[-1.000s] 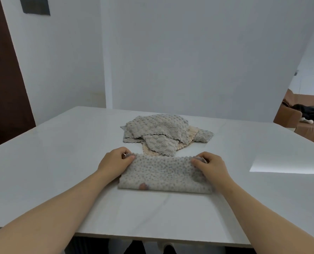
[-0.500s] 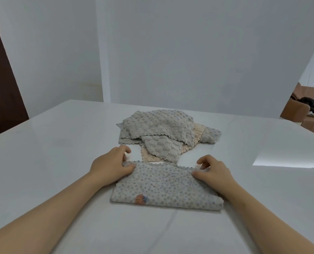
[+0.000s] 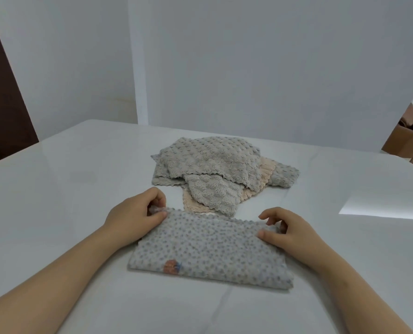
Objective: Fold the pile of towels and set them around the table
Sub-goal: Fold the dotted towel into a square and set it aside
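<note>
folded towel (image 3: 207, 249), a nubby grey rectangle, lies on the table (image 3: 56, 189) between both hands: left hand (image 3: 135, 216) pinches its far left corner, right hand (image 3: 292, 231) grips the far right; rumpled pile (image 3: 212, 169) just beyond.

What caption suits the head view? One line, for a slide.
Left hand and right hand pinch the far corners of a folded grey towel, unfolded pile behind.

The folded towel (image 3: 210, 247) lies on the counter (image 3: 56, 189), directly before the pile (image 3: 215, 169). One hand rests at each far corner: left hand (image 3: 133, 218), right hand (image 3: 289, 231).
</note>
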{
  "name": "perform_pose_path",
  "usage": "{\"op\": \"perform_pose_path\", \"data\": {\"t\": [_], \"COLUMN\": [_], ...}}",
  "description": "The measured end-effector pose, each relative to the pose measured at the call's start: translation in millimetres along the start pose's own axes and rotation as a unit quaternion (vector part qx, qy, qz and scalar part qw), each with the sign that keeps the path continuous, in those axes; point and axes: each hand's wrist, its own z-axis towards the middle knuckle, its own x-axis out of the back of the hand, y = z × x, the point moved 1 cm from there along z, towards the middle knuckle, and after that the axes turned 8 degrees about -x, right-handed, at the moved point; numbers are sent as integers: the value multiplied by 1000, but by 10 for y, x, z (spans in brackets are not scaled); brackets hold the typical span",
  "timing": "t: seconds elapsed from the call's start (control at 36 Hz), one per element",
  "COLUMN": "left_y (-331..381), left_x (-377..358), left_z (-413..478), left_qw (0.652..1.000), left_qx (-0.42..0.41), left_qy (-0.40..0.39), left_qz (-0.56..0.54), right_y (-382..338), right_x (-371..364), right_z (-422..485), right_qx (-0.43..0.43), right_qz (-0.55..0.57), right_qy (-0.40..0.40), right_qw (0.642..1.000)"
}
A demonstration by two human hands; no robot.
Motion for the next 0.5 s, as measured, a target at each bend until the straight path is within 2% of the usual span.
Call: {"op": "perform_pose_path", "data": {"t": [0.17, 0.36, 0.5], "left_y": [-9, 12, -42], "left_x": [6, 5, 38], "left_z": [-3, 40, 83], "left_qw": [999, 998, 997], "left_qx": [-40, -43, -30], "left_qy": [-27, -27, -68], "left_qz": [7, 39, 30], "right_y": [-9, -20, -22], "right_x": [-6, 3, 13], "right_z": [-16, -11, -3], "right_qx": [7, 1, -4], "right_qz": [-8, -7, -6], "right_qy": [16, 28, 11], "right_qw": [1000, 1000, 1000]}}
